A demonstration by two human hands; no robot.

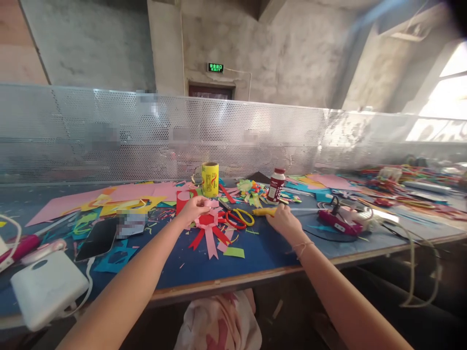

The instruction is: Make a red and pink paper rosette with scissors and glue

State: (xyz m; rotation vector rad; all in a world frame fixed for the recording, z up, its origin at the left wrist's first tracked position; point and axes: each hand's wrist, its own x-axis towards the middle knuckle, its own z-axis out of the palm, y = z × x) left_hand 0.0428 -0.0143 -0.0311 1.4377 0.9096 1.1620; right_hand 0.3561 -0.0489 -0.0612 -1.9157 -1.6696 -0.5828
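Observation:
My left hand (pixel 196 210) is closed in a pinch on a small pink paper piece (pixel 213 204), just above a red and pink paper rosette (pixel 207 220). The rosette lies on the blue table with its paper tails spread toward me. My right hand (pixel 285 221) is wrapped around a yellow glue gun (pixel 263 212), whose tip points left. A pale glue stick (pixel 308 210) appears to stick out behind it. Between my hands lie scissors with red handles (pixel 235 221) and yellow handles (pixel 245 217). A light green paper strip (pixel 234 252) rests near the rosette's tails.
A yellow tape roll (pixel 210 180) and a dark red bottle (pixel 276 186) stand behind my hands. Pink paper sheets (pixel 142 192), a phone (pixel 98 238) and a white charger (pixel 49 287) lie left. A magenta power strip (pixel 339 222) with cables sits right. A perforated metal screen (pixel 233 141) borders the back.

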